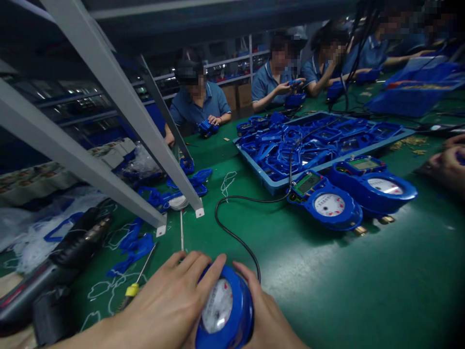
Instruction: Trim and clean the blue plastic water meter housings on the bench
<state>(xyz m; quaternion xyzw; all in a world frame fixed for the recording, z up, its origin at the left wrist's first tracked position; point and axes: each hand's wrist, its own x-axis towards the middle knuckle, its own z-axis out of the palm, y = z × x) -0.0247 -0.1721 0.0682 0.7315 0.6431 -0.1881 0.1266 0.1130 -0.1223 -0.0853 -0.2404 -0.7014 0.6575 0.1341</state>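
Observation:
A blue water meter (pixel 220 305) with a round white dial sits at the bottom of the head view, between my two hands. My left hand (pixel 178 286) is closed over its left and upper side, fingers bent across the casing. Along the right side, my right hand (pixel 267 310) grips the meter with the thumb or a finger near its top edge. The meter's far end is covered by my fingers. A black cable (pixel 240 237) runs across the bench and passes behind the meter. Left of my left hand lies a screwdriver with a yellow and black handle (pixel 131 291).
Two blue meters with displays (pixel 329 203) stand right of centre, before a tray (pixel 271 183) heaped with blue frames. Grey metal posts (pixel 123 97) rise at left. A heat gun (pixel 54 271) and plastic scraps lie there. Several co-workers (pixel 203 102) sit opposite; another person's hand (pixel 450 160) is at right.

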